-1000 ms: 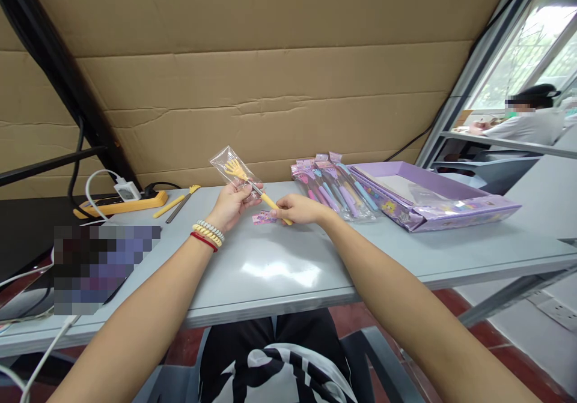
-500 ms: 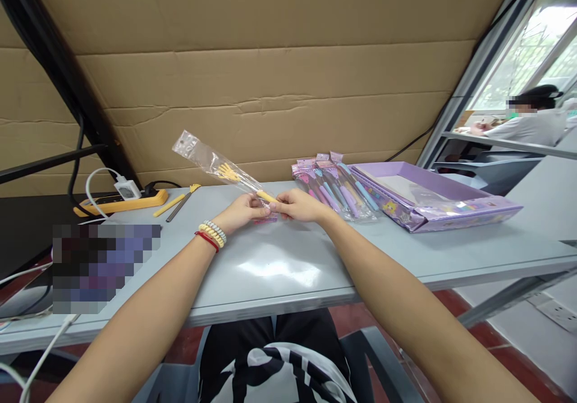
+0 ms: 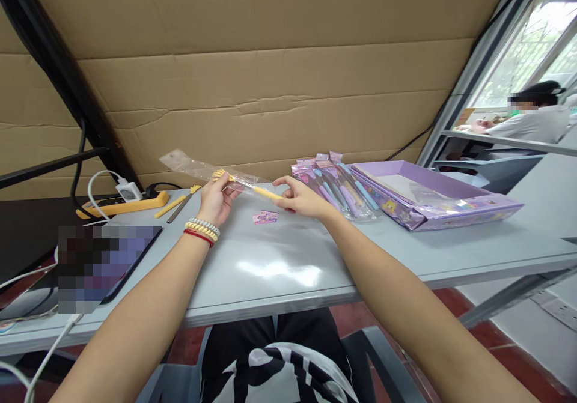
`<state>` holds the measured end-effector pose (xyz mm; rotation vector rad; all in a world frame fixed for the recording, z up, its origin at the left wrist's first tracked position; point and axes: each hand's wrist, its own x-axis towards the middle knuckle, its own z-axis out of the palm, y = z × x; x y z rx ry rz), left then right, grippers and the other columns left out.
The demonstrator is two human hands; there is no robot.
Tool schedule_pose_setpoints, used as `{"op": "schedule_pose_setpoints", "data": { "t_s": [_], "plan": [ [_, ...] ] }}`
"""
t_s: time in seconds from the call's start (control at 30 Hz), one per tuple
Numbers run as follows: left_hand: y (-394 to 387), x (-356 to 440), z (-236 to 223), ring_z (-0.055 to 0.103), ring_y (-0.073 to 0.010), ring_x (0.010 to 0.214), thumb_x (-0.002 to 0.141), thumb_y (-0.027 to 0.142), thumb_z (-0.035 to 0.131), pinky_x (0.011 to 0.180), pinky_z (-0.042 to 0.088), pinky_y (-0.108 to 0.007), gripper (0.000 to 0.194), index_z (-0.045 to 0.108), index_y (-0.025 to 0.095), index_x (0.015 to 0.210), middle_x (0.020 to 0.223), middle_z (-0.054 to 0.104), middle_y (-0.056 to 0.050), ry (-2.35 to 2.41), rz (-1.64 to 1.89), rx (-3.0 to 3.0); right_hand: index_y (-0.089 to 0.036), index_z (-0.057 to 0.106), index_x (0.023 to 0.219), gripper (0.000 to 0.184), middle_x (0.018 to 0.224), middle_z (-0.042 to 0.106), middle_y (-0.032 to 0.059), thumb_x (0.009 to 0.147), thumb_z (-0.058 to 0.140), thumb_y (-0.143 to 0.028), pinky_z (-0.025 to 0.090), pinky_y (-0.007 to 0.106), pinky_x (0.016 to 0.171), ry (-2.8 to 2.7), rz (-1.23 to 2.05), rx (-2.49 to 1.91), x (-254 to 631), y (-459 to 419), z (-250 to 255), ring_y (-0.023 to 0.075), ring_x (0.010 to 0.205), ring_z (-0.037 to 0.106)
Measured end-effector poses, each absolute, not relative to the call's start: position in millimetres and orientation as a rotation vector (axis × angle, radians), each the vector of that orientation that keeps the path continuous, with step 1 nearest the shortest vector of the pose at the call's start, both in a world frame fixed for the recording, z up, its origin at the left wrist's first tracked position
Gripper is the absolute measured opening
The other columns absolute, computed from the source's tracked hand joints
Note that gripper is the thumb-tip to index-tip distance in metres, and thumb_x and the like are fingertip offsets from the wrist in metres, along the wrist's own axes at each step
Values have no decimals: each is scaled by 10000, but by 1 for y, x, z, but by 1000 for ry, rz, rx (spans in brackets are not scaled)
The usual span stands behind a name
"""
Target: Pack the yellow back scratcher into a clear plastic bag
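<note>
A back scratcher with a yellow handle point(image 3: 267, 193), a metal shaft and a hand-shaped yellow head is held above the desk, lying along a clear plastic sleeve point(image 3: 187, 164). My left hand point(image 3: 219, 202) is closed around the sleeve just below the yellow head. At the other end, the thumb and fingers of my right hand point(image 3: 301, 199) pinch the handle's end, with the index finger raised. Whether the scratcher is inside the sleeve or on top of it, I cannot tell. Below them a small pink and purple card point(image 3: 265, 217) lies on the desk.
Several bagged back scratchers point(image 3: 336, 187) lie right of centre, beside an open purple box point(image 3: 433, 196). On the left are a yellow stick point(image 3: 170, 206), a grey rod with a yellow tip point(image 3: 180, 206), a power strip point(image 3: 121, 205) and a blurred tablet-like device point(image 3: 130, 271). A person point(image 3: 534, 115) sits far right.
My left hand has slid left and up from the handle to near the scratcher's head. The sleeve has swung lower, and the small card beneath is now uncovered. The right hand still holds the handle.
</note>
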<state>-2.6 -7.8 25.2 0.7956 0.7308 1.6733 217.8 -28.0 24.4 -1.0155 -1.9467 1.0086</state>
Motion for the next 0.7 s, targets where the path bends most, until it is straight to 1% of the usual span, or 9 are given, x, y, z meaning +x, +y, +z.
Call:
{"op": "schedule_pose_setpoints", "data": {
  "t_s": [0.07, 0.13, 0.2, 0.3, 0.4, 0.5, 0.6, 0.7],
  "plan": [
    [-8, -4, 27, 658, -128, 630, 860, 148, 540, 660, 562, -266, 118, 580, 126, 751, 721, 682, -40, 732, 1711, 748, -172, 408, 1209, 625, 683, 612, -24, 643, 661, -252, 390, 236, 519, -1893, 1238, -861, 223, -26, 26, 127, 547, 504],
    [-8, -6, 30, 671, -135, 652, 872, 148, 526, 661, 566, -265, 139, 576, 126, 745, 722, 684, -41, 731, 1724, 716, -156, 389, 1253, 703, 814, 670, 41, 621, 689, -225, 441, 244, 535, -1847, 1386, -711, 227, -25, 28, 137, 593, 555],
    [-9, -8, 32, 679, -138, 672, 883, 151, 513, 663, 569, -260, 159, 576, 125, 739, 719, 685, -43, 730, 1718, 707, -148, 374, 1292, 746, 907, 689, 85, 637, 724, -214, 476, 242, 551, -1822, 1449, -611, 231, -25, 29, 144, 632, 599],
    [-10, -10, 34, 677, -135, 663, 889, 158, 508, 651, 570, -251, 170, 587, 118, 743, 721, 687, -44, 730, 1698, 720, -144, 333, 1350, 804, 972, 694, 122, 675, 762, -234, 512, 247, 546, -1813, 1521, -556, 233, -24, 29, 173, 676, 653],
    [-12, -8, 33, 659, -125, 614, 882, 146, 511, 611, 564, -241, 170, 592, 110, 738, 736, 694, -52, 733, 1648, 762, -134, 282, 1399, 894, 965, 698, 131, 681, 798, -266, 528, 252, 525, -1817, 1549, -556, 232, -24, 28, 195, 681, 673],
    [-16, -4, 34, 632, -114, 561, 876, 131, 511, 579, 558, -239, 166, 581, 116, 727, 746, 698, -54, 719, 1581, 795, -120, 293, 1410, 923, 893, 703, 112, 674, 823, -293, 520, 242, 511, -1829, 1497, -604, 231, -23, 26, 201, 678, 676],
    [-22, 2, 35, 658, -136, 608, 868, 129, 518, 598, 572, -259, 140, 568, 128, 737, 764, 703, -53, 716, 1532, 801, -108, 380, 1368, 870, 805, 695, 79, 656, 835, -316, 487, 227, 483, -1830, 1387, -706, 229, -22, 25, 184, 628, 655],
    [-28, 7, 36, 666, -145, 630, 857, 145, 542, 617, 579, -268, 108, 577, 122, 758, 792, 705, -69, 720, 1468, 852, -115, 480, 1282, 769, 718, 666, 37, 637, 838, -334, 420, 207, 443, -1844, 1247, -806, 227, -21, 23, 154, 569, 613]
  ]
}}
